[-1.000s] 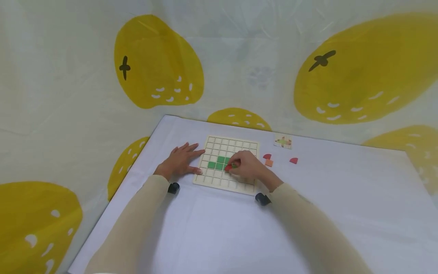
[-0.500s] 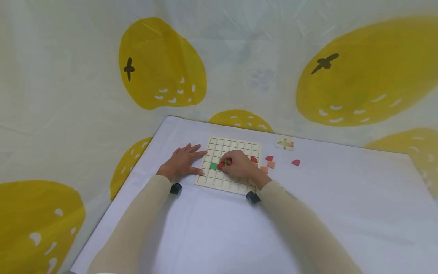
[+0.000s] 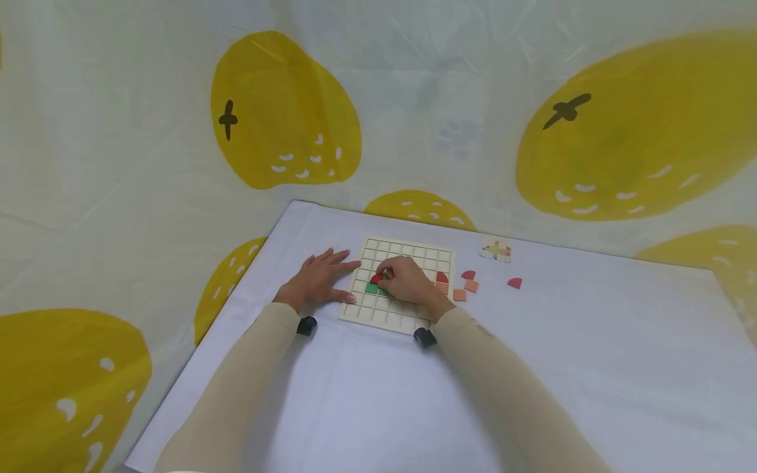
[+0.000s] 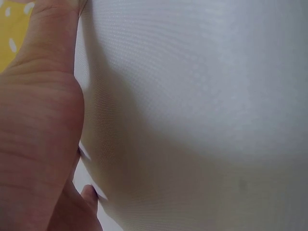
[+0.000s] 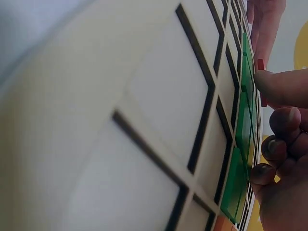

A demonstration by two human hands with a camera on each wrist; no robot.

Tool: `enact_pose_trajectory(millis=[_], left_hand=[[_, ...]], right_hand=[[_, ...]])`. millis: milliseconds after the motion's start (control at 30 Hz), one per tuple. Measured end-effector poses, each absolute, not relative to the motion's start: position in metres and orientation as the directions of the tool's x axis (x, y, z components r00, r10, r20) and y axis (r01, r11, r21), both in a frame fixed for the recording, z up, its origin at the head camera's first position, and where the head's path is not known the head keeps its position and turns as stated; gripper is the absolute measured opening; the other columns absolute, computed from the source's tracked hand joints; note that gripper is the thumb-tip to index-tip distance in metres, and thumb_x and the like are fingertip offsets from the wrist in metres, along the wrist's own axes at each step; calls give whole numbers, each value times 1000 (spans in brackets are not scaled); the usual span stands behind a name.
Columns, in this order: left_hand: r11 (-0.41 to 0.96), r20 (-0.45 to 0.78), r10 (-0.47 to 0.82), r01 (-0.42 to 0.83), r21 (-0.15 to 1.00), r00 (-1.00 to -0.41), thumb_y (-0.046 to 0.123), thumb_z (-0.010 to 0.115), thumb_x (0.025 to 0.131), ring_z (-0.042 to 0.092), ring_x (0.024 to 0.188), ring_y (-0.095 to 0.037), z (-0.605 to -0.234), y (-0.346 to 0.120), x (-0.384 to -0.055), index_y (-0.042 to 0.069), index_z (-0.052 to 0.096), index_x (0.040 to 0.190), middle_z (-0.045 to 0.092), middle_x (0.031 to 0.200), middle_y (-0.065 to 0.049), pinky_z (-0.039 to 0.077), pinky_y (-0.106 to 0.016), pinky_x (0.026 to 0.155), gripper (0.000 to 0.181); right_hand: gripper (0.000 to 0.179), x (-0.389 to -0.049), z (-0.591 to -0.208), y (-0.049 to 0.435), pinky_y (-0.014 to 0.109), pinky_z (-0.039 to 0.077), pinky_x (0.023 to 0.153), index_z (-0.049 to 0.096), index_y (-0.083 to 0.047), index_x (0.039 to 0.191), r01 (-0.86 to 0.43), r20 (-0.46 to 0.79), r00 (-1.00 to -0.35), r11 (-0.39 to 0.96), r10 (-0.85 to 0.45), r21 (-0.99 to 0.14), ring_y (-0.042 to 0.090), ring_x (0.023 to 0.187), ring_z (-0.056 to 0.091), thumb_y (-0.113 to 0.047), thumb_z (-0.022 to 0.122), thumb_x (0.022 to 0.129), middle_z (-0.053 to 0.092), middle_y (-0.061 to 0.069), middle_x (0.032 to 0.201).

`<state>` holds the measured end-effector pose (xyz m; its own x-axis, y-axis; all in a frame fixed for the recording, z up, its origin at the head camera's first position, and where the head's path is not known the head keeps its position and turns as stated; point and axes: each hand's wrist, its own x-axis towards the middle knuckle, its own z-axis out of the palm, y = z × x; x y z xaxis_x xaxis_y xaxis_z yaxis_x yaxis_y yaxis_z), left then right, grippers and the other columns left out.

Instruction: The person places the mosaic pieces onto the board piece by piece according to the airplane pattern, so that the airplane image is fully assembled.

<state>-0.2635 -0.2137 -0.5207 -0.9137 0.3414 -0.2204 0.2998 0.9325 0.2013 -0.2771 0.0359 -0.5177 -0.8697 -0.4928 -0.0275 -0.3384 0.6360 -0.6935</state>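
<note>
A pale board with a square grid (image 3: 357,313) lies on the white table. My left hand (image 3: 319,276) rests with spread fingers on the cloth, thumb and fingertips at the board's left edge. Over the left-middle cells, my right hand (image 3: 405,279) pinches a red quarter-circle tile (image 3: 376,279) between thumb and fingers. Green square tiles (image 3: 371,288) sit in the grid under it, partly hidden by that hand. In the right wrist view the red tile (image 5: 263,100) stands off the board beside the row of green tiles (image 5: 244,118). The left wrist view shows mostly cloth and the left hand (image 4: 38,115).
On the board's right side lie another red quarter-circle (image 3: 442,277) and an orange square (image 3: 441,288). Beyond it are loose orange squares (image 3: 460,295) and red quarter-circles (image 3: 515,283). A pattern card (image 3: 495,249) lies at the back, near the patterned curtain (image 3: 414,131).
My right hand has moved left across the board with the red tile, then slightly up, uncovering the red and orange tiles at the right side. The left hand stays in place.
</note>
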Motion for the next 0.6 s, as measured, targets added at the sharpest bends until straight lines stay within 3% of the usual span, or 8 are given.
enact_pose_trajectory(millis=[600], left_hand=[[935, -230, 336, 294, 197, -914, 74, 71, 80, 8, 166, -33, -520, -212, -264, 46, 30, 162, 17, 177, 4, 11, -65, 132, 96]], right_hand=[[25, -281, -519, 26, 30, 40, 73, 76, -9, 119, -297, -42, -899, 678, -435, -672, 17, 70, 49, -15, 70, 95, 53, 1, 73]])
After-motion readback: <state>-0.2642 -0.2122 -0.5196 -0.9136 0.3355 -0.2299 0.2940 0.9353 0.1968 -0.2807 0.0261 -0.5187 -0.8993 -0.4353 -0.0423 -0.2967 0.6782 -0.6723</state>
